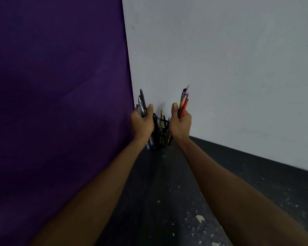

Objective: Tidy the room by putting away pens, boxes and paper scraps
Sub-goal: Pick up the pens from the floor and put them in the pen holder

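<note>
My left hand point(142, 121) grips a bundle of dark pens point(142, 102) that stick up past my fingers, with tips showing below my wrist. My right hand point(180, 124) grips a second bundle of pens and pencils point(184, 102), red, orange and pink among them. Between the two hands, a black mesh pen holder point(161, 134) stands in the corner on the dark floor. It holds several pens, one yellow-green. Both hands are level with the holder's rim and hide its sides.
A purple cloth point(57, 103) hangs on the left. A white wall point(229, 68) with a black baseboard point(256, 158) runs on the right. The dark floor point(167, 201) carries small white scraps, a larger one point(200, 218) near the bottom.
</note>
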A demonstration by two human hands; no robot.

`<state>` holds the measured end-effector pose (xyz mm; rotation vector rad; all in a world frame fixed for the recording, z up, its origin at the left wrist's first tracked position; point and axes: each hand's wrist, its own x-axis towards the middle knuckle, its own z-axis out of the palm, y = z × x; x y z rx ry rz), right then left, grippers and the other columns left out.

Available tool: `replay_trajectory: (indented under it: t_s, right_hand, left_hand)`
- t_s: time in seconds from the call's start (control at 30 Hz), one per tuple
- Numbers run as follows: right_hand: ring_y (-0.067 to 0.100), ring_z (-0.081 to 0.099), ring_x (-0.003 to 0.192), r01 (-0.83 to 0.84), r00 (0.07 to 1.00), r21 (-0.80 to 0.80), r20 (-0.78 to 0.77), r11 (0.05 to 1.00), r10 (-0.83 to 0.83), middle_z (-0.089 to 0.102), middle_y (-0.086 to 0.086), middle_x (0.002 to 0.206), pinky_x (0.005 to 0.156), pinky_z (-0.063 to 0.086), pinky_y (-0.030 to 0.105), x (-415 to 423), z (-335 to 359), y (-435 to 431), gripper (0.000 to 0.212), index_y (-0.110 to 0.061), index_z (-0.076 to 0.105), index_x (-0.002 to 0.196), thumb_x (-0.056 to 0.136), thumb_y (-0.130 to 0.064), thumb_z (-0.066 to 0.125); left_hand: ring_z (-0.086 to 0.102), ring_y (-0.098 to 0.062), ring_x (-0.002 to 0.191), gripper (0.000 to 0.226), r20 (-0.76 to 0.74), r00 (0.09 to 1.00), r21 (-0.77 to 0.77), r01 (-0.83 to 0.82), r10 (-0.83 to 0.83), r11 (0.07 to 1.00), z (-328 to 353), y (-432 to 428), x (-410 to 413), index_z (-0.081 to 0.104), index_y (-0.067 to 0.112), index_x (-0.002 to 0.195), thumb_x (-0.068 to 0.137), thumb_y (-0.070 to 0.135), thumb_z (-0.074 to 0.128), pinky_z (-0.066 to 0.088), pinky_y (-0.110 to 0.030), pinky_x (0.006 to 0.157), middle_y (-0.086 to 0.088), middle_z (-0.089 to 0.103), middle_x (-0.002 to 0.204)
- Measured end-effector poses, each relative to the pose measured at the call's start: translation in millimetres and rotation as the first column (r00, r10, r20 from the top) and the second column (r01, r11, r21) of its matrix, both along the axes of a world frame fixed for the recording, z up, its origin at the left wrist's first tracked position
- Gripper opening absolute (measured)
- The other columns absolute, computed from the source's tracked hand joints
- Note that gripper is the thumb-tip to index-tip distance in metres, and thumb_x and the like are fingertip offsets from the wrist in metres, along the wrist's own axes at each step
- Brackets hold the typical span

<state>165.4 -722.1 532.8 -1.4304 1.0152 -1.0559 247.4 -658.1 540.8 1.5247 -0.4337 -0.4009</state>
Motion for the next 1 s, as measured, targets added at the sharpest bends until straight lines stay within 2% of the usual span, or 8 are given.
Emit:
replay_trajectory:
  t_s: [0.27,0.33,0.47,0.63,0.73,0.83,0.93,1.0]
  right_hand:
    - [0.020,0.042,0.050,-0.001,0.996,-0.036,0.095,0.999,0.005,0.042,0.007,0.056,0.049,0.040,0.035,39,-7,-32,0.036,-0.021,0.040,0.067,0.097,-0.041,0.047]
    - [0.019,0.043,0.049,-0.014,0.993,-0.052,0.114,0.999,0.020,0.044,0.007,0.057,0.048,0.041,0.033,45,-10,-37,0.034,-0.019,0.042,0.070,0.098,-0.037,0.046]
    - [0.009,0.043,0.047,-0.046,0.992,-0.075,0.114,0.996,0.054,0.045,0.002,0.058,0.047,0.041,0.026,53,-25,-44,0.032,-0.015,0.043,0.073,0.099,-0.033,0.045]
    - [0.019,0.047,0.054,-0.079,0.992,-0.095,0.086,0.992,0.087,0.047,0.010,0.062,0.051,0.043,0.031,55,-43,-49,0.032,-0.008,0.047,0.077,0.100,-0.031,0.044]
    - [0.020,0.048,0.057,-0.099,0.994,-0.105,0.045,0.990,0.104,0.049,0.011,0.063,0.054,0.047,0.039,56,-55,-55,0.034,-0.013,0.048,0.075,0.099,-0.036,0.043]
    - [0.022,0.056,0.062,-0.137,0.991,-0.095,-0.009,0.986,0.137,0.057,0.013,0.068,0.058,0.048,0.038,55,-66,-58,0.033,-0.015,0.051,0.077,0.100,-0.037,0.042]
    - [0.021,0.061,0.067,-0.169,0.985,-0.077,-0.042,0.983,0.166,0.061,0.011,0.072,0.062,0.051,0.035,51,-75,-56,0.031,-0.018,0.053,0.078,0.101,-0.036,0.041]
    - [0.018,0.056,0.061,-0.183,0.983,-0.045,-0.031,0.982,0.181,0.058,0.008,0.068,0.058,0.048,0.033,49,-78,-55,0.032,-0.017,0.052,0.077,0.101,-0.035,0.040]
  left_hand:
    - [0.044,-0.007,0.033,0.026,0.026,0.999,-0.133,-0.042,0.046,0.990,-5,-41,23,0.050,0.000,0.081,0.097,0.020,0.051,0.039,-0.019,0.037,-0.010,0.045,0.051]
    - [0.045,-0.007,0.035,0.031,0.040,0.999,-0.146,-0.021,0.027,0.989,-12,-49,25,0.053,-0.007,0.083,0.098,0.020,0.050,0.040,-0.020,0.039,-0.010,0.046,0.051]
    - [0.050,-0.010,0.043,0.033,0.066,0.998,-0.159,-0.008,0.019,0.987,-30,-59,30,0.054,-0.005,0.083,0.097,0.024,0.051,0.045,-0.022,0.046,-0.008,0.050,0.054]
    - [0.054,-0.004,0.047,0.038,0.130,0.991,-0.146,0.039,-0.020,0.989,-44,-64,32,0.056,-0.014,0.087,0.098,0.022,0.051,0.045,-0.015,0.051,-0.006,0.055,0.057]
    - [0.057,-0.005,0.055,0.030,0.166,0.986,-0.114,0.047,-0.028,0.992,-51,-66,32,0.058,-0.004,0.087,0.097,0.024,0.052,0.047,-0.015,0.057,-0.002,0.059,0.062]
    - [0.060,-0.002,0.062,0.024,0.202,0.978,-0.056,0.060,-0.047,0.997,-61,-65,31,0.058,0.007,0.086,0.097,0.027,0.052,0.049,-0.016,0.065,0.004,0.061,0.067]
    - [0.064,-0.003,0.073,0.033,0.149,0.987,-0.003,0.053,-0.052,0.999,-76,-62,33,0.062,0.010,0.089,0.093,0.041,0.053,0.054,-0.031,0.079,0.006,0.066,0.074]
    - [0.066,-0.012,0.089,0.047,0.108,0.993,0.059,0.041,-0.047,0.997,-84,-63,35,0.065,0.016,0.096,0.086,0.059,0.049,0.051,-0.043,0.091,0.002,0.069,0.090]
